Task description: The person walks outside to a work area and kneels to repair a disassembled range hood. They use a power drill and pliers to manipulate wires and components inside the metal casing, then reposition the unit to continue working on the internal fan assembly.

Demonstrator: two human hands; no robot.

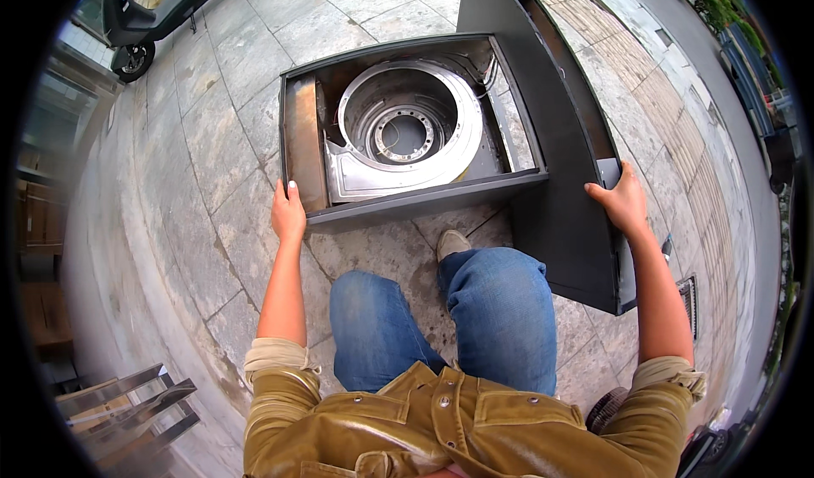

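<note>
A dark grey range hood [424, 198] lies on the paving in front of my knees, its box side open. Inside the box sits a round silver blower housing [462, 139] with a ringed opening, and thin wires run near its far right corner. A brown-stained metal strip [305, 139] lines the box's left side. My left hand [288, 213] grips the near left corner, thumb on the rim. On the right, my right hand [623, 200] is closed around the outer edge of the wide dark panel section [564, 139], its thumb on top. The undersides of both grips are hidden.
Stone paving slabs [212, 147] surround the hood. A parked scooter [140, 20] stands at the far left. Metal frames [127, 410] stand at the lower left. A small drain grate [688, 304] lies beyond my right forearm, with a road [678, 45] farther right.
</note>
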